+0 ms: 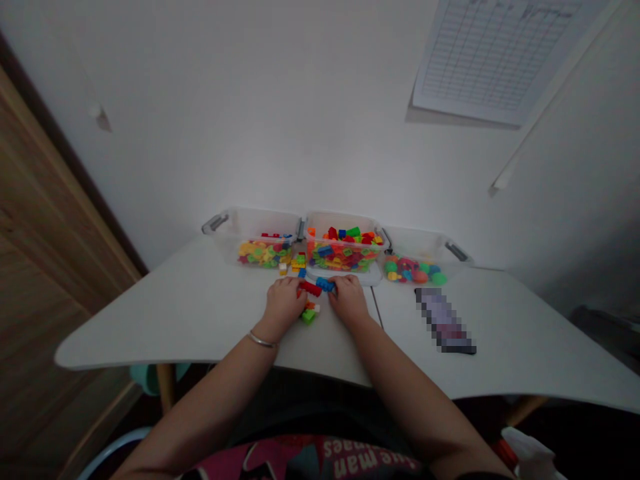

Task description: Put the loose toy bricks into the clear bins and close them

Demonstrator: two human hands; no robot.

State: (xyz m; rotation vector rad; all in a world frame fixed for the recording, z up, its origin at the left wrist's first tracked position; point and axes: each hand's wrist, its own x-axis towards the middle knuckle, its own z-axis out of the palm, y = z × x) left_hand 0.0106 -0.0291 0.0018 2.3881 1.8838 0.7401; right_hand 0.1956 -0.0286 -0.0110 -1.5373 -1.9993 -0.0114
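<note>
My left hand (286,301) is closed on a red brick (311,288) near the middle of the white table. Close beside it, my right hand (349,297) pinches a blue brick (325,285). The two bricks are end to end or nearly so; whether they touch is too small to tell. Just below them lie a green brick (309,316) and small orange and white pieces. Beyond my left hand are a small blue brick (302,273), a white and yellow piece (283,269) and a yellow brick stack (299,262).
Three clear bins stand along the wall: the left bin (260,223), middle bin (345,223) and right bin (420,239), all holding coloured pieces. A pale lid (371,275) lies before the middle one. A blurred phone (445,321) rests on the table (200,327) at right.
</note>
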